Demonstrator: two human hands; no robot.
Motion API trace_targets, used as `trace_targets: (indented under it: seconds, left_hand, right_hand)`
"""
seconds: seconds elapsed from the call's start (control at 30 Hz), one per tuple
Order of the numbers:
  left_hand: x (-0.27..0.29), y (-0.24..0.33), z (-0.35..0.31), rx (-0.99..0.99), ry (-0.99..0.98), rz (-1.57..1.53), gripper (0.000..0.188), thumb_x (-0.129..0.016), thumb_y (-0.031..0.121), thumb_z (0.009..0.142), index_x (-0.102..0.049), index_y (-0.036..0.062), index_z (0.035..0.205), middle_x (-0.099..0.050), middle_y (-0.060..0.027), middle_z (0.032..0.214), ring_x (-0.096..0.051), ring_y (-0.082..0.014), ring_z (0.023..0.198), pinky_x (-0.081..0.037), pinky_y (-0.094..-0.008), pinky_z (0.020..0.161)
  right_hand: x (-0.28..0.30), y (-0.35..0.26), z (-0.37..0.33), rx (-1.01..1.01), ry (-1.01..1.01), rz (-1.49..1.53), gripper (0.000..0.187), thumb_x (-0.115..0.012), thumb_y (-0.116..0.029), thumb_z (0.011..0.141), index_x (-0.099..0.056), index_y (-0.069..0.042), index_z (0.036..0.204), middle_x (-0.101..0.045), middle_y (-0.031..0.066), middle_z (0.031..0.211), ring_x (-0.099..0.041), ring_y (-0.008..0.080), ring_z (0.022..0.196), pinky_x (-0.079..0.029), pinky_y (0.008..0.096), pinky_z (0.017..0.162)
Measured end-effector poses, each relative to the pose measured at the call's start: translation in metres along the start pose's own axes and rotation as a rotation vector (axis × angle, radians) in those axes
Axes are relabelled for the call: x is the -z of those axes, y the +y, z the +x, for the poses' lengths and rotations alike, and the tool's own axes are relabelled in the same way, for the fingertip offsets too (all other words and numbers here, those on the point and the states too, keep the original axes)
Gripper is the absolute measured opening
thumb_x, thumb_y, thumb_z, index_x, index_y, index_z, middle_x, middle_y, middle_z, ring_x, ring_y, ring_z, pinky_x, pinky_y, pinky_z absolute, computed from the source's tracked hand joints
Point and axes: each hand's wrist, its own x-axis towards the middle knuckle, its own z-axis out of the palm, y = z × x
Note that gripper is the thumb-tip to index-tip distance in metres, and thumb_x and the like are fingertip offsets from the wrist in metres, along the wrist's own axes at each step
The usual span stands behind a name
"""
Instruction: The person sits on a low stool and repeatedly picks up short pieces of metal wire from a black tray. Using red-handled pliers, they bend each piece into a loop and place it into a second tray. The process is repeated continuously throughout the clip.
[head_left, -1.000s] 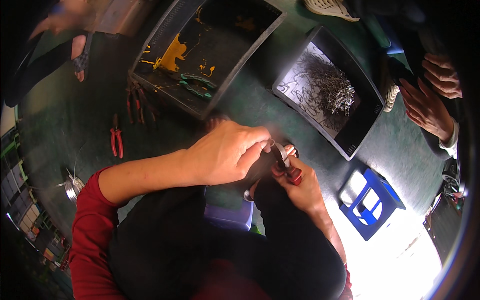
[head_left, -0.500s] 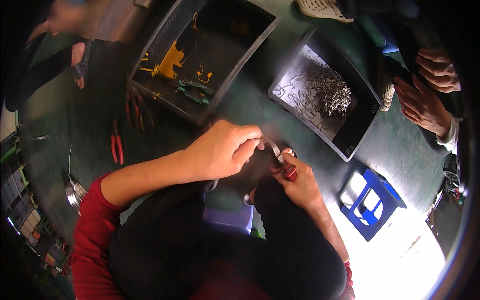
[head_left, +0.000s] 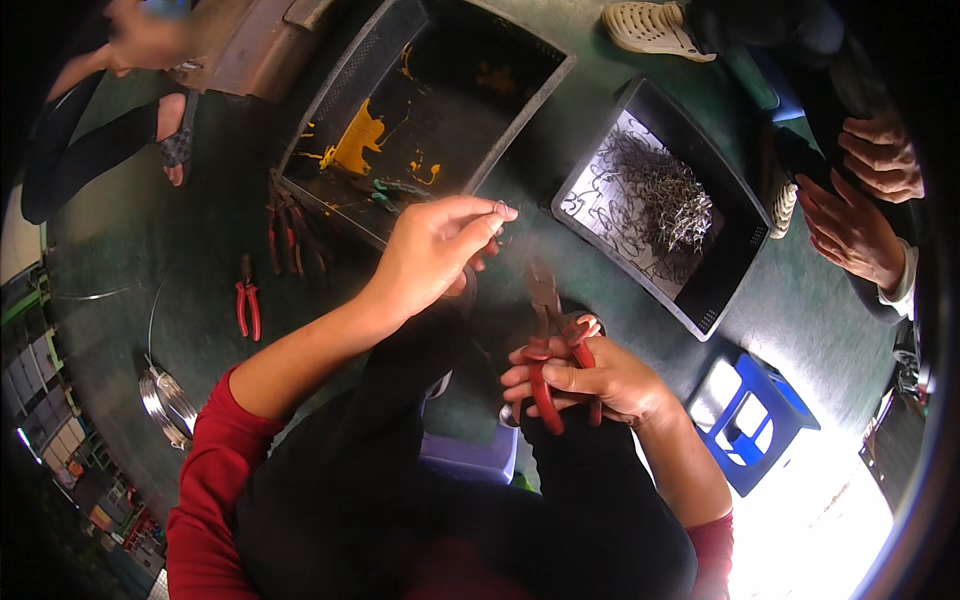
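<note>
My left hand (head_left: 428, 252) is raised near the close edge of a stained black crate (head_left: 470, 60). Its thumb and forefinger pinch a small bent wire hook (head_left: 501, 208). Lower and to the right, my right hand (head_left: 622, 382) has red-handled pliers (head_left: 543, 290) in its grip, jaws pointing away from me and handles spread apart. The pliers and the wire hook do not touch. Ahead of the pliers to the right is a second black crate (head_left: 728, 265), where a heap of bent wire hooks (head_left: 672, 205) lies on a white bottom.
Red-handled pliers (head_left: 247, 305) lie on the green floor at left, near several more (head_left: 290, 235). Green-handled pliers (head_left: 385, 190) rest in the stained crate. A wire coil (head_left: 168, 405) sits at lower left, a blue stool (head_left: 755, 425) at right. Another person's hands (head_left: 850, 225) are far right.
My left hand has moved up and away from the pliers with the wire hook. My right hand has turned, and the pliers' handles now stand spread. The view has shifted slightly.
</note>
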Motion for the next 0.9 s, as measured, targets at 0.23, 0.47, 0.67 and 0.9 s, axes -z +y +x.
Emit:
trace_targets:
  seconds: [0.23,0.47,0.67,0.9]
  left_hand:
    - [-0.007,0.001,-0.007,-0.059,0.045,-0.093,0.021,-0.06,0.015,0.094,-0.066,0.0014,0.108,-0.068,-0.0074,0.094,-0.065,-0.012,0.086,-0.048,-0.0223,0.06]
    - [-0.011,-0.004,-0.013,-0.167,0.002,-0.21,0.018,-0.06,0.011,0.094,-0.066,0.0025,0.109,-0.067,-0.0084,0.101,-0.064,-0.0139,0.088,-0.056,-0.0259,0.068]
    - [-0.012,-0.005,-0.015,-0.192,0.004,-0.188,0.017,-0.06,0.009,0.094,-0.066,0.0031,0.109,-0.068,-0.0091,0.101,-0.064,-0.0128,0.087,-0.056,-0.0254,0.069]
    - [-0.013,-0.013,-0.015,-0.23,-0.008,-0.161,0.018,-0.059,0.007,0.094,-0.067,0.0034,0.109,-0.068,-0.009,0.102,-0.063,-0.0102,0.087,-0.055,-0.0234,0.07]
  right_hand:
    - [-0.008,-0.006,0.005,-0.075,-0.131,0.11,0.06,-0.062,-0.031,0.092,-0.039,0.008,0.133,-0.055,0.0209,0.127,-0.057,0.0298,0.118,-0.051,0.0406,0.093]
    - [-0.009,-0.005,0.004,-0.032,-0.15,0.126,0.061,-0.063,-0.033,0.092,-0.04,0.007,0.132,-0.054,0.0212,0.127,-0.056,0.0309,0.118,-0.052,0.0435,0.093]
    - [-0.009,-0.004,0.002,-0.02,-0.151,0.152,0.058,-0.062,-0.031,0.092,-0.041,0.007,0.131,-0.054,0.0213,0.126,-0.057,0.0315,0.117,-0.052,0.0445,0.092]
    - [-0.005,-0.001,0.001,-0.024,-0.148,0.177,0.05,-0.062,-0.026,0.093,-0.046,0.006,0.127,-0.059,0.0193,0.117,-0.061,0.0304,0.11,-0.054,0.0424,0.087]
